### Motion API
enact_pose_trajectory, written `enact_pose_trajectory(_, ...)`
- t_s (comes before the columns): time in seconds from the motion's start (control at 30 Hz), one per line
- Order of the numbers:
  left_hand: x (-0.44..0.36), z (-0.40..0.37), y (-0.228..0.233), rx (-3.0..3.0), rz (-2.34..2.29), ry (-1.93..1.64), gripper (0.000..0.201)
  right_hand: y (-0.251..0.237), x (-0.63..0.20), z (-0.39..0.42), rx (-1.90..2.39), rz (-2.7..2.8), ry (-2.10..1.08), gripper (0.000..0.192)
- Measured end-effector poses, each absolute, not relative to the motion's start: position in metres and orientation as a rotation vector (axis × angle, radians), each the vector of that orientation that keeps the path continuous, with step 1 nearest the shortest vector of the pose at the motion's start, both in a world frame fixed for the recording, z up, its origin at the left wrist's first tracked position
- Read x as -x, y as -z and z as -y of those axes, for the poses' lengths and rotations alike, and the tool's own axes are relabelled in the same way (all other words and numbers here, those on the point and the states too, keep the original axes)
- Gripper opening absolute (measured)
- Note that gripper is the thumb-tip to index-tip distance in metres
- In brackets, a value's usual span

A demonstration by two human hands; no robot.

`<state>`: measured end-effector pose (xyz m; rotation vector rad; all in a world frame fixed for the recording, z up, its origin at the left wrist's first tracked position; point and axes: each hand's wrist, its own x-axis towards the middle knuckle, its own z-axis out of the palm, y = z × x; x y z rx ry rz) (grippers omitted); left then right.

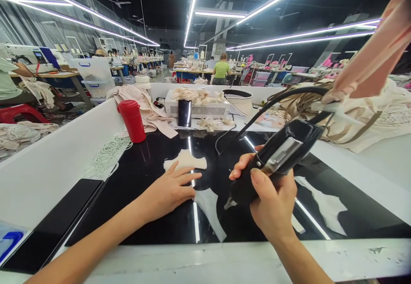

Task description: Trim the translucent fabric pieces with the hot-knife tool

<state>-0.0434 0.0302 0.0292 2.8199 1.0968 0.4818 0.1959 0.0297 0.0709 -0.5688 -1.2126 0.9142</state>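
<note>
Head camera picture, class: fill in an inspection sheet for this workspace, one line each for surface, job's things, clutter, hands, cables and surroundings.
Surface: glossy black worktop with white edges, reflecting the ceiling lights.
Job's things: pale fabric piece flat on the worktop; black handheld tool, tip pointing down.
Clutter: red cup, coil of white cord, white box heaped with fabric, dark phone, fabric piles.
Hands: left hand lies flat by the fabric piece; right hand grips the tool.
Cables: black cable runs up from the tool.
Surroundings: sewing workshop, strip lights, other people at distant tables.
</note>
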Motion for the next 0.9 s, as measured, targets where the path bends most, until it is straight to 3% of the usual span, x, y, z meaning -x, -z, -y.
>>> enact_pose_trajectory(0.1,0.041,-0.028,-0.025,-2.849,-1.249,-0.652,0.036,-0.07,-0.19,-0.028,0.558,1.193,-0.928,0.031)
enact_pose_trajectory(0.23,0.022,-0.017,-0.024,-2.631,-1.23,-0.744,0.023,-0.069,-0.183,-0.031,0.551,1.159,-0.935,0.032)
enact_pose_trajectory(0.6,-0.009,0.0,-0.02,-2.357,-1.222,-0.54,0.07,-0.058,-0.178,-0.035,0.546,1.137,-0.967,0.034)
enact_pose_trajectory(0.9,-0.009,0.002,-0.024,-2.315,-1.244,-0.464,0.076,-0.056,-0.178,-0.033,0.53,1.134,-0.965,0.035)
